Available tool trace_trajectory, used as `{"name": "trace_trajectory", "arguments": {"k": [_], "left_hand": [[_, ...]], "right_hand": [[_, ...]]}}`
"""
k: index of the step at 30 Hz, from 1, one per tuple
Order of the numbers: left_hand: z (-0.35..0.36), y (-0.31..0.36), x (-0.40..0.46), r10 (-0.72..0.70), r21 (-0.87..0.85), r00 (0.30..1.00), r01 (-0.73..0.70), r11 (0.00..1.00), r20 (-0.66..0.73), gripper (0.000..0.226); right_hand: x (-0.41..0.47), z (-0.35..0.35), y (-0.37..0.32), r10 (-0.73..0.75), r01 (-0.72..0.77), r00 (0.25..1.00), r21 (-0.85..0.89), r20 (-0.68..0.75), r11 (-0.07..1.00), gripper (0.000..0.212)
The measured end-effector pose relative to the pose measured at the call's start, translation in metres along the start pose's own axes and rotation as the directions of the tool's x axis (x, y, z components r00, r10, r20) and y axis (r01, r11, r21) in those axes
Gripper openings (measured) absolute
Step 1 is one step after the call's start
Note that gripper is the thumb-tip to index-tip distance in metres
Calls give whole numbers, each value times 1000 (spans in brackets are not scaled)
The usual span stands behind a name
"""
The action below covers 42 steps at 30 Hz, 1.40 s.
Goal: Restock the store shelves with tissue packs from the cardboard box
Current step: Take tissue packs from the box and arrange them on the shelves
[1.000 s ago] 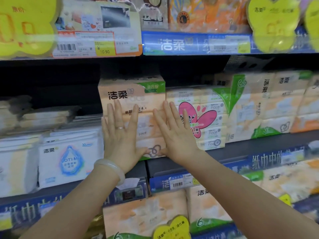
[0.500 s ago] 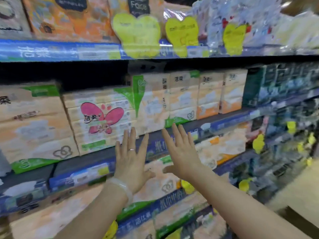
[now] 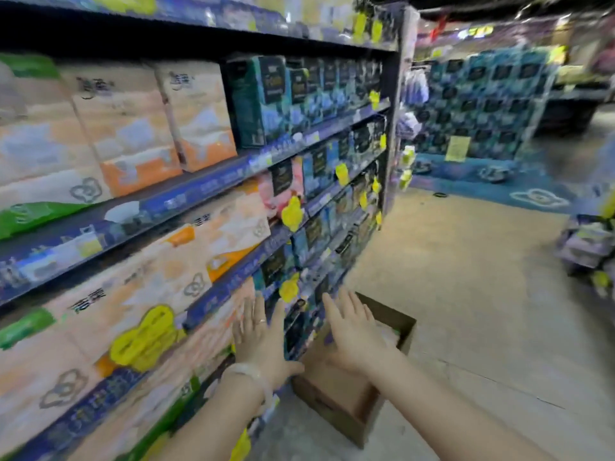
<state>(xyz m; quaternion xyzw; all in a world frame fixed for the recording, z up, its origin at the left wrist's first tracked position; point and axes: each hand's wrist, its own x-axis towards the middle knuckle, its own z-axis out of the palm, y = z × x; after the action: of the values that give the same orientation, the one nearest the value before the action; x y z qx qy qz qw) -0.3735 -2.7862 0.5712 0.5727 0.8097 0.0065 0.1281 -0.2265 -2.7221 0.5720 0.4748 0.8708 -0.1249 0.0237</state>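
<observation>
The frame is blurred. A brown cardboard box point(image 3: 346, 404) stands open on the floor beside the shelving, with something pale inside at its far end point(image 3: 387, 332). My left hand point(image 3: 263, 341) hovers with straight spread fingers in front of the lower shelves, a ring and a pale bangle on it. My right hand point(image 3: 354, 334) is held flat and open above the box, holding nothing. Orange and white tissue packs point(image 3: 126, 124) fill the shelves at the left.
Blue-edged shelves point(image 3: 233, 174) run along the left, with dark teal packs point(image 3: 266, 101) further along and yellow tags hanging off the edges. The beige floor point(image 3: 482, 311) stretches to the right. A stacked display of dark packs point(image 3: 482, 104) stands at the back.
My view has swung right and down, from the shelf to the aisle and the box on the floor. Both hands left the tissue pack on the shelf and dropped toward the box, still open.
</observation>
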Motion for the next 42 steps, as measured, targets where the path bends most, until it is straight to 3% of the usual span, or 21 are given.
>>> {"name": "trace_trajectory", "arguments": {"k": [10, 16, 26, 32, 35, 37, 39, 42], "left_hand": [[71, 96, 195, 80, -65, 981, -69, 996, 180, 108], [120, 126, 348, 19, -57, 937, 0, 998, 348, 103], [256, 150, 517, -90, 0, 802, 111, 994, 591, 95], [403, 174, 602, -189, -83, 718, 325, 942, 670, 87], [480, 194, 637, -222, -229, 694, 494, 839, 685, 90], [529, 206, 660, -235, -358, 674, 616, 702, 700, 91], [576, 216, 679, -269, -462, 631, 741, 488, 728, 91], [630, 227, 697, -315, -491, 510, 859, 144, 800, 97]], "right_hand": [[128, 51, 168, 265, -276, 951, 53, 156, 960, 106], [259, 95, 255, 332, -373, 885, 69, 325, 925, 102], [419, 220, 393, 295, -373, 802, 50, 519, 926, 100], [521, 337, 473, 204, -324, 766, 91, 610, 942, 95], [560, 403, 514, 169, -283, 765, 88, 622, 955, 93], [583, 444, 537, 153, -269, 769, 96, 620, 958, 95], [603, 482, 554, 142, -277, 773, 128, 618, 952, 98], [625, 535, 571, 165, -338, 770, 176, 616, 924, 106]]}}
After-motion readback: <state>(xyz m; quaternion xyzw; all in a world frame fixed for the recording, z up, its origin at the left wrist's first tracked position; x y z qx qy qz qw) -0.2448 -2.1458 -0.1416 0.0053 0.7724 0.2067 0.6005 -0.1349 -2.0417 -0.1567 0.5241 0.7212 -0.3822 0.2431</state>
